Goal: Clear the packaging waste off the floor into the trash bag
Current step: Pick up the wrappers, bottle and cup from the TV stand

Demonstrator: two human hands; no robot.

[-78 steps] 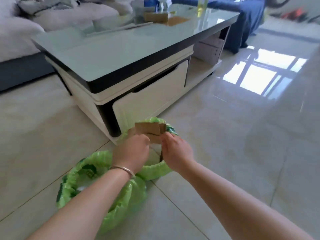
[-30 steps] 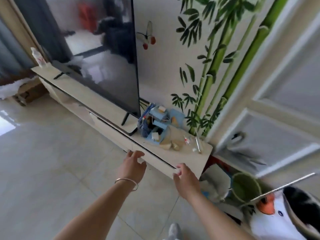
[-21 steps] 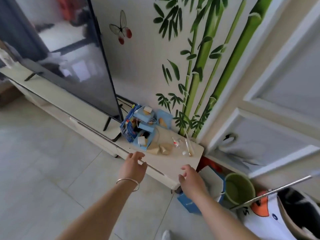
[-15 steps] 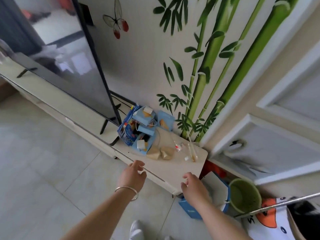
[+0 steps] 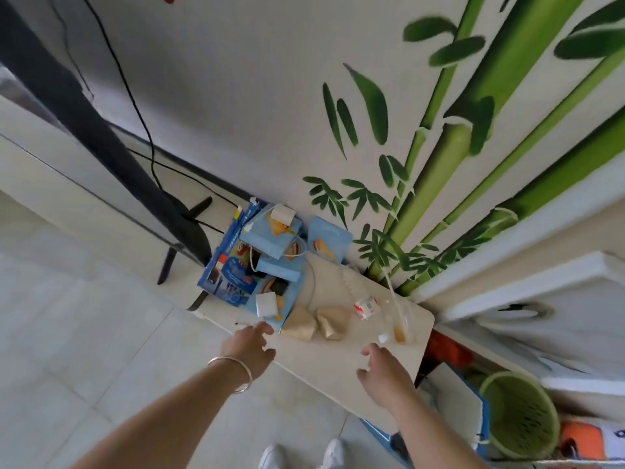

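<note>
My left hand (image 5: pixel 249 346), with a silver bangle on the wrist, hovers over the front edge of the pale TV stand (image 5: pixel 338 363), fingers spread and empty, just short of a pile of blue snack boxes (image 5: pixel 260 265). My right hand (image 5: pixel 384 374) is open over the stand's right end, holding nothing. Two crumpled tan paper bags (image 5: pixel 316 323) lie between the hands, slightly beyond them. A small red-and-white wrapper (image 5: pixel 366 304) and a clear plastic cup (image 5: pixel 400 321) with a straw sit farther right. The trash bag is out of view.
A black TV (image 5: pixel 84 106) on its leg stands at the left, cables trailing behind. Below the stand's right end sit an open blue-and-white carton (image 5: pixel 453 401) and a green basket (image 5: pixel 519 414). My white shoes (image 5: pixel 304 455) show on the tiled floor.
I have turned from the coffee table and green trash bag, where both hands held cardboard, to the TV stand. Both hands are now empty and have come closer over the stand's top.
</note>
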